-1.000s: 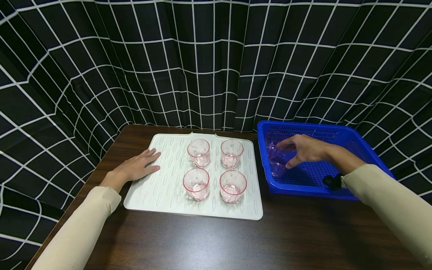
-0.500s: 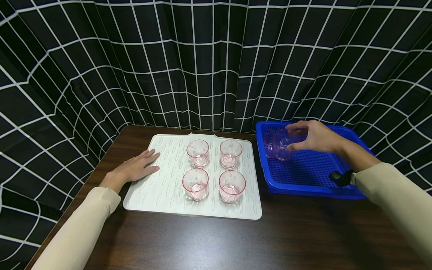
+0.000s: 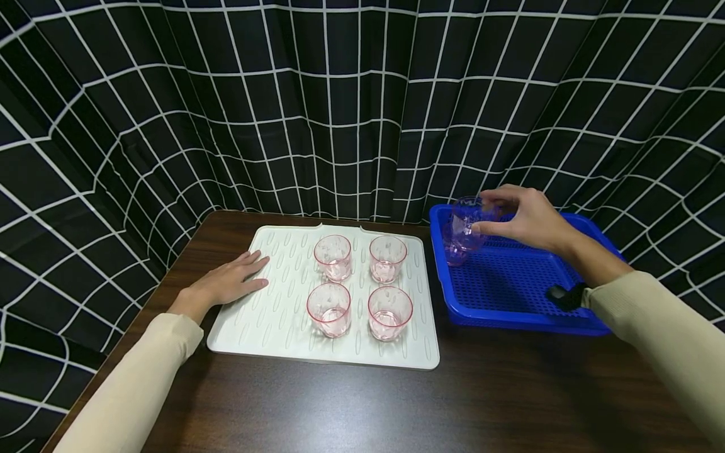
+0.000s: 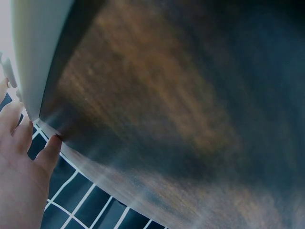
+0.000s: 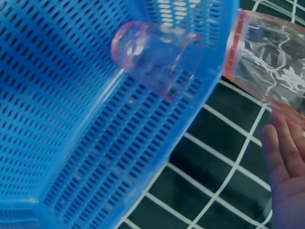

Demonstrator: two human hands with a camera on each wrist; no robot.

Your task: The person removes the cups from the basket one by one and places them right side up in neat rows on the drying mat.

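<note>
My right hand point(image 3: 535, 220) grips a clear pink-tinted drinking glass point(image 3: 467, 221) between thumb and fingers, raised over the back left of the blue basket point(image 3: 504, 322). In the right wrist view this glass point(image 5: 274, 59) shows beyond the basket's rim, with the fingers against its side. A second pink glass point(image 5: 155, 57) lies inside the basket, partly hidden in the head view by the held one. My left hand point(image 3: 223, 281) rests with fingers extended on the left edge of the white ridged tray point(image 3: 266, 327). Several pink-rimmed glasses point(image 3: 391, 313) stand upright on that tray.
The tray and the basket sit side by side on a dark brown wooden table point(image 3: 340, 409). A black curtain point(image 3: 351, 113) with white grid lines hangs behind and around it. Something small and black point(image 3: 563, 297) sits at the right cuff.
My right hand has taken hold of a glass in the basket and lifted it up and away, toward the basket's back rim. The left hand and the tray's glasses stay put.
</note>
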